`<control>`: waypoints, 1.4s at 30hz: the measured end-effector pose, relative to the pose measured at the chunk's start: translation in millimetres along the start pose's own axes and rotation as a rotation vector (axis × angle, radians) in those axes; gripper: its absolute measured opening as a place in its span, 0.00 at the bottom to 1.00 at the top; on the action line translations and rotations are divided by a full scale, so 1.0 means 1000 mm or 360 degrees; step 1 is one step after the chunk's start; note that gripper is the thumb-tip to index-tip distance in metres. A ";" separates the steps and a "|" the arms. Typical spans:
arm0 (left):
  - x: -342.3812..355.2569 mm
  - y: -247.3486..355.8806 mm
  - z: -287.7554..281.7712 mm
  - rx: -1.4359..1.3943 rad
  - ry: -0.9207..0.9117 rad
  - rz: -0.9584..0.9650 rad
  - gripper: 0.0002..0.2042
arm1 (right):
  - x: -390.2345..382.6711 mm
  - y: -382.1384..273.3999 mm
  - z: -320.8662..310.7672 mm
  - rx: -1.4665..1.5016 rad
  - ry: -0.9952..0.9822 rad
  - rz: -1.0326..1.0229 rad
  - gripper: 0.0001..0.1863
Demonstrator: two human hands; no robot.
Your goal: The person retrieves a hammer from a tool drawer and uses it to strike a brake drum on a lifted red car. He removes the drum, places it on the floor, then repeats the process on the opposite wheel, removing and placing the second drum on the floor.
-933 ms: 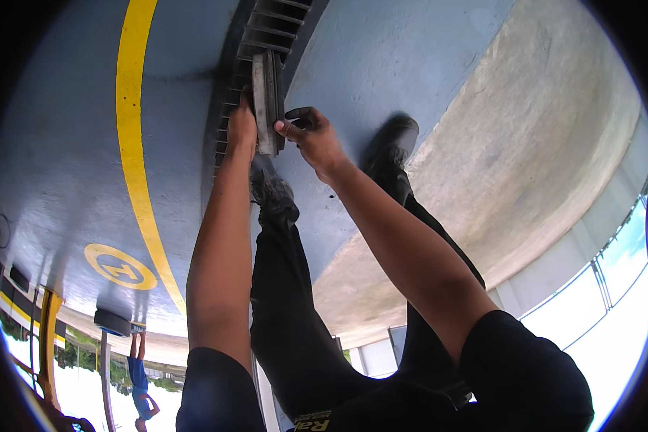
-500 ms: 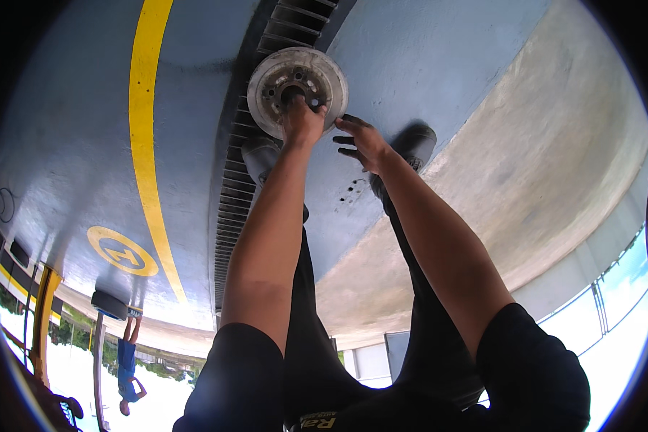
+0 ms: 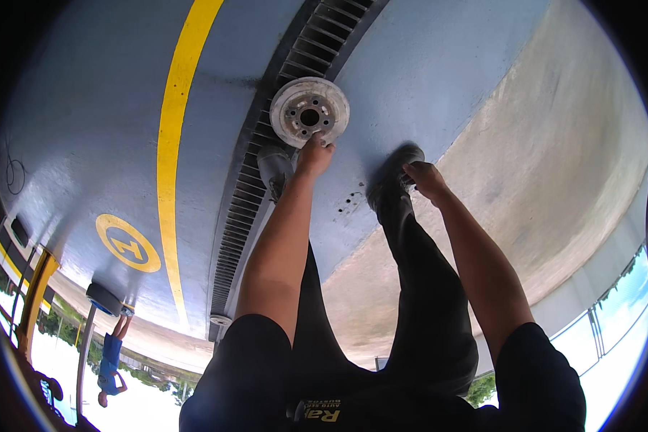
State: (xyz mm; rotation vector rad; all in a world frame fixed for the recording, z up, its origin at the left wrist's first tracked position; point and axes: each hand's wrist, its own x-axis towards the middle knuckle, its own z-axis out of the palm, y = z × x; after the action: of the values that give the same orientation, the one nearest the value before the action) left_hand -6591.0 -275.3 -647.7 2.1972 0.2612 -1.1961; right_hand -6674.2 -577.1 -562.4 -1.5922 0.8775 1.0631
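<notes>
A round grey metal brake drum (image 3: 284, 102) with a central hole and several smaller holes hangs tilted above the grated floor channel. My left hand (image 3: 315, 153) grips its near rim, and the far side of the drum is free. My right hand (image 3: 428, 181) is off to the right, apart from the drum, with its fingers curled in front of my right shoe. No object shows in that hand, though its fingertips blend into the dark shoe and trouser leg.
Below me, a metal drain grate (image 3: 242, 216) crosses the blue-grey floor. A yellow line (image 3: 169, 144) and a yellow painted circle (image 3: 151, 261) lie to the left. My shoes (image 3: 273, 169) stand near the drum. A person in blue (image 3: 110, 354) stands in the far left background beside a tyre (image 3: 104, 299).
My right hand has drawn away from the drum to the right, its fingers now curled. My left hand has shifted from the drum's centre to its near rim.
</notes>
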 end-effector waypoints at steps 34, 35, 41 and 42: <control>-1.087 -0.296 0.366 -0.3275 0.1385 -0.0638 0.28 | -0.491 -0.087 0.279 -0.1460 -0.0676 -0.0161 0.18; -1.091 -0.314 0.361 -0.3249 0.1360 -0.0675 0.27 | -0.503 -0.101 0.312 -0.1348 -0.0716 -0.0207 0.18; -1.033 -0.505 0.234 -0.3330 0.1383 -0.1245 0.22 | -0.506 -0.187 0.420 -0.1422 -0.0073 -0.0584 0.12; -1.029 -0.527 0.218 -0.3332 0.1422 -0.1110 0.22 | -0.497 -0.198 0.441 -0.1356 0.0010 -0.0559 0.12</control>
State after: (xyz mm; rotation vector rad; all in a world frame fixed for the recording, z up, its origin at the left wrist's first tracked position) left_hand -7562.9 128.5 -121.0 0.4292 1.6898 0.2706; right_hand -6765.5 -80.0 -87.0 -2.3309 0.0929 1.2438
